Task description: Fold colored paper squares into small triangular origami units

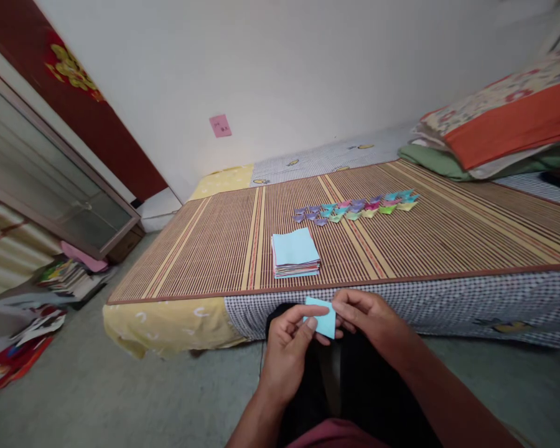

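Well, we hold blue paper (325, 325)

Head view: our left hand (287, 348) lays thumb and index finger over its face; our right hand (372, 318) pinches a corner. It sits nearer us than the paper stack (295, 249); folded papers (357, 206) lie beyond the stack.

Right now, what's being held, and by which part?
A light-blue paper: the left hand grips its left side, and the right hand pinches its upper-right corner.
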`<action>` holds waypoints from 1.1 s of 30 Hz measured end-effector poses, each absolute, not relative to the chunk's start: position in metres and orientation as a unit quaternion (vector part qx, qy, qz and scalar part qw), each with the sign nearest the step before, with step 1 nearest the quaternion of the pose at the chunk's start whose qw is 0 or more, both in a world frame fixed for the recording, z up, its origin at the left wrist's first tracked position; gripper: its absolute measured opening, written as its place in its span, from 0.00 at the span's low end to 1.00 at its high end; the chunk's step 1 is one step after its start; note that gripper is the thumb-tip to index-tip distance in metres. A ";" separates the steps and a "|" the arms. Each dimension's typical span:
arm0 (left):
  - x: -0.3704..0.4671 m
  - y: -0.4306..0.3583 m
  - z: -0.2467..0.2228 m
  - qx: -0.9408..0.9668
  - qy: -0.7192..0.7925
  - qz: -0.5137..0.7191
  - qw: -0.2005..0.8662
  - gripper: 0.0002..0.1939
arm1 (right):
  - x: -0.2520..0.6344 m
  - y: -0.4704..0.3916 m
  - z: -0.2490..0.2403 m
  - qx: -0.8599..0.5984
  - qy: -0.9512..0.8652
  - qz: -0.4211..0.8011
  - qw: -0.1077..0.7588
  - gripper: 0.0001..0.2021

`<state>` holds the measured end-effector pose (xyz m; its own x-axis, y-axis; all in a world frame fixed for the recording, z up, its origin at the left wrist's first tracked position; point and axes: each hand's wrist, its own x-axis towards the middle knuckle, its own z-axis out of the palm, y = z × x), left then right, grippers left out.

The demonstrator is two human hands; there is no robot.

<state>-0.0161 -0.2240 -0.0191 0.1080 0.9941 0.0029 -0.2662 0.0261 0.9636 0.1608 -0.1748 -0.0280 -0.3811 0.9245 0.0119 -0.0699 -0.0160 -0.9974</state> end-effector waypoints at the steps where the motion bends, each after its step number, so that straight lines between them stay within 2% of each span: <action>1: -0.016 -0.224 -0.019 0.450 0.400 0.531 0.596 0.15 | 0.161 -0.175 -0.027 -0.380 -0.575 0.598 0.409 0.20; 4: -0.016 -0.223 -0.020 0.448 0.399 0.525 0.603 0.17 | 0.159 -0.177 -0.023 -0.411 -0.626 0.522 0.409 0.15; 9: -0.016 -0.222 -0.020 0.449 0.409 0.525 0.597 0.16 | 0.154 -0.182 -0.015 -0.419 -0.761 0.227 0.441 0.12; 11: -0.016 -0.222 -0.019 0.442 0.422 0.539 0.580 0.15 | 0.153 -0.182 -0.013 -0.404 -0.777 0.194 0.443 0.12; 15: -0.018 -0.221 -0.019 0.429 0.462 0.550 0.548 0.12 | 0.154 -0.180 -0.014 -0.410 -0.777 0.212 0.427 0.12; 21: -0.019 -0.217 -0.031 0.370 0.462 0.546 0.593 0.11 | 0.157 -0.176 -0.022 -0.390 -0.794 0.217 0.414 0.12; 23: -0.020 -0.215 -0.035 0.340 0.452 0.559 0.607 0.11 | 0.160 -0.175 -0.022 -0.387 -0.790 0.246 0.408 0.12; 26: -0.023 -0.213 -0.035 0.294 0.452 0.577 0.613 0.11 | 0.165 -0.175 -0.020 -0.389 -0.767 0.308 0.407 0.05; 29: -0.025 -0.213 -0.032 0.274 0.446 0.584 0.621 0.13 | 0.167 -0.177 -0.018 -0.367 -0.760 0.355 0.402 0.10; 33: -0.025 -0.215 -0.027 0.275 0.418 0.575 0.647 0.13 | 0.166 -0.180 -0.015 -0.363 -0.750 0.390 0.391 0.10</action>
